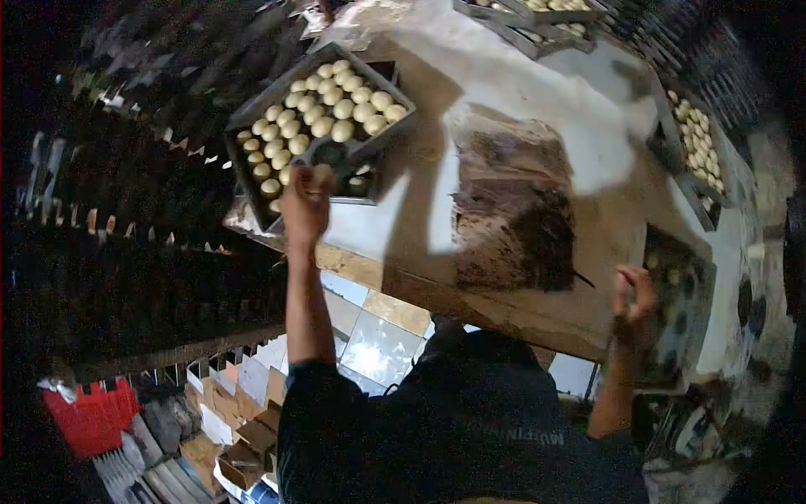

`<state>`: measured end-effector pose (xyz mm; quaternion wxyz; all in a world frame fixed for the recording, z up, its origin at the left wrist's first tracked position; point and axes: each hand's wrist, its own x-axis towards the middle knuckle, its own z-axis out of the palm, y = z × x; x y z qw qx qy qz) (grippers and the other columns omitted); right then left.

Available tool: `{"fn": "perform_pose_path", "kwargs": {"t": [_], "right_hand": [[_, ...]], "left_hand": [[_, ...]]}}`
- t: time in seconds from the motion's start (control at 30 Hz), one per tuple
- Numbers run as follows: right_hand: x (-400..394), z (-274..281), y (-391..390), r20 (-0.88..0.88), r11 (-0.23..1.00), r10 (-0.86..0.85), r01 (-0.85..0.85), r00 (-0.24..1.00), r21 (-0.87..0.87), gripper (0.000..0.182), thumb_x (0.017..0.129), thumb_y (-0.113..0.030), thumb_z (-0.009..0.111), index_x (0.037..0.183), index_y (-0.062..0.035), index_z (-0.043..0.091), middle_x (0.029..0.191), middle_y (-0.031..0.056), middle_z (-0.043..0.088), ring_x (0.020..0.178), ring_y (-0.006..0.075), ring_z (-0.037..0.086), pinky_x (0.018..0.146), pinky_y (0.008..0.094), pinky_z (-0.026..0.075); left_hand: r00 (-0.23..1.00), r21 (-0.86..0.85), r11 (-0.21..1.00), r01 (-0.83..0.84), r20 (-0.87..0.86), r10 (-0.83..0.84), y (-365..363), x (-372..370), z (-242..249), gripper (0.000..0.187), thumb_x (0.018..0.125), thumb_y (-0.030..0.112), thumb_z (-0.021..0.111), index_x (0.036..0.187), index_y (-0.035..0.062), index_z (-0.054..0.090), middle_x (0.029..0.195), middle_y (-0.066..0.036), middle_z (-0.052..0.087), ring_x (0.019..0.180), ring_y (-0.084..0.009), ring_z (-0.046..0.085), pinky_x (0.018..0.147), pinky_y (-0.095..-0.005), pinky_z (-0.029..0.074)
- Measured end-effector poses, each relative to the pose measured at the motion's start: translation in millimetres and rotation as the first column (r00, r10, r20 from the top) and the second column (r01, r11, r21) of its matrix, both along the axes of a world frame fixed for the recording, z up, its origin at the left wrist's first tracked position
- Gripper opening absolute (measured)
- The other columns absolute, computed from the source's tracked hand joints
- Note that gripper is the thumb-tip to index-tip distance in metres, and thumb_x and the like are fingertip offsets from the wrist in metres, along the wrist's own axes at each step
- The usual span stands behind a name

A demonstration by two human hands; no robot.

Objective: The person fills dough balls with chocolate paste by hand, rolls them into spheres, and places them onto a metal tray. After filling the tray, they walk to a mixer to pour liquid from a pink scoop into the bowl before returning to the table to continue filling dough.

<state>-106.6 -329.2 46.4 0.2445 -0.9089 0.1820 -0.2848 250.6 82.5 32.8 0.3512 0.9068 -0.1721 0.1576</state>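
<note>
On the left side of the table, a dark tray (386,128) holds rows of pale round dough balls (342,109). My left hand (306,197) is at the tray's near edge, its fingers closed around a dough ball (323,175). A brown, smeared slab or sheet (512,202) lies mid-table. To the right of it, my right hand (635,292) is raised with curled fingers, near a thin dark stick (583,278) and a dark tray (709,294); whether it holds anything is too small to tell.
More trays of dough balls stand at the far edge (546,42) and on the right (695,139). Dark racks line the left. Below the table edge lie floor tiles (378,344), cardboard boxes (252,437) and a red crate (92,416).
</note>
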Motion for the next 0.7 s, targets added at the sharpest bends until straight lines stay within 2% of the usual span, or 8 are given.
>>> {"fn": "perform_pose_path", "kwargs": {"t": [0.1,0.2,0.23,0.3,0.43,0.47,0.67,0.7], "right_hand": [[25,-16,26,0.084,0.862,0.277,-0.286,0.957,0.419,0.027,0.096,-0.02,0.049,0.106,0.0002,0.065,0.099,0.0123,0.065,0.085,0.0193,0.062,0.077,0.0333,0.051],[38,-23,42,0.112,0.479,0.509,-0.388,0.854,0.788,0.03,0.094,-0.012,0.055,0.122,-0.0004,0.058,0.105,0.0096,0.065,0.093,0.0156,0.063,0.076,0.0257,0.051],[33,-14,43,0.207,0.435,0.43,-0.403,0.879,0.806,0.03,0.093,-0.01,0.056,0.121,-0.0004,0.059,0.107,0.0109,0.065,0.093,0.0162,0.064,0.077,0.0262,0.051],[23,1,37,0.381,0.347,0.252,-0.451,0.89,0.822,0.03,0.092,-0.007,0.058,0.121,-0.0005,0.059,0.11,0.0134,0.064,0.095,0.0173,0.064,0.077,0.0272,0.052],[-3,21,1,0.443,0.805,0.447,-0.566,0.777,0.18,0.048,0.078,-0.015,0.074,0.122,-0.0013,0.06,0.121,0.0219,0.058,0.109,0.0289,0.06,0.096,0.0379,0.045],[-10,32,7,0.494,0.737,0.449,-0.621,0.745,0.267,0.052,0.074,-0.016,0.077,0.12,-0.0016,0.061,0.125,0.0233,0.055,0.117,0.0334,0.055,0.101,0.0411,0.041],[-49,38,11,0.485,0.682,0.227,-0.493,0.845,0.54,0.035,0.083,-0.016,0.069,0.112,-0.0005,0.061,0.112,0.0191,0.061,0.101,0.0231,0.061,0.087,0.0309,0.047],[-54,38,17,0.493,0.657,0.17,-0.471,0.853,0.589,0.031,0.084,-0.016,0.068,0.11,-0.0002,0.061,0.107,0.0172,0.062,0.096,0.0208,0.063,0.083,0.029,0.048]], "left_hand": [[0.921,-0.446,0.829,0.338,-0.022,-0.388,-102,-101,18,0.048,0.078,-0.001,0.071,0.119,0.0046,0.048,0.103,-0.018,0.066,0.092,-0.0264,0.067,0.077,-0.0347,0.053],[0.706,-0.398,0.691,0.603,-0.136,-0.695,-179,-186,31,0.072,0.076,0.0,0.072,0.137,0.0063,0.036,0.116,-0.018,0.059,0.103,-0.0265,0.062,0.088,-0.0369,0.049],[0.586,-0.435,0.615,0.658,-0.217,-0.78,-199,-208,37,0.079,0.074,0.0,0.074,0.141,0.0056,0.032,0.129,-0.019,0.052,0.11,-0.0266,0.058,0.094,-0.0373,0.046],[0.666,-0.421,0.629,0.654,-0.074,-0.742,-232,-242,55,0.074,0.077,0.006,0.074,0.139,0.0007,0.035,0.121,-0.021,0.055,0.106,-0.0265,0.059,0.089,-0.0352,0.049],[0.596,-0.628,0.565,0.535,-0.193,-0.779,-261,-276,54,0.062,0.081,0.011,0.072,0.134,-0.0065,0.043,0.116,-0.017,0.052,0.103,-0.023,0.057,0.086,-0.0315,0.049],[0.643,-0.762,0.566,0.315,-0.268,-0.718,-270,-294,56,0.05,0.085,0.011,0.069,0.129,-0.0057,0.051,0.107,-0.011,0.054,0.1,-0.0178,0.056,0.086,-0.0287,0.048],[0.78,-0.358,0.719,0.595,0.041,-0.625,-264,-346,43,0.048,0.09,0.016,0.061,0.132,-0.0038,0.049,0.106,-0.014,0.053,0.097,-0.0258,0.054,0.088,-0.0349,0.043],[0.766,-0.531,0.644,0.55,0.013,-0.643,-271,-355,47,0.054,0.09,0.02,0.06,0.135,-0.0041,0.043,0.11,-0.015,0.052,0.103,-0.0277,0.052,0.091,-0.0354,0.042]]}}
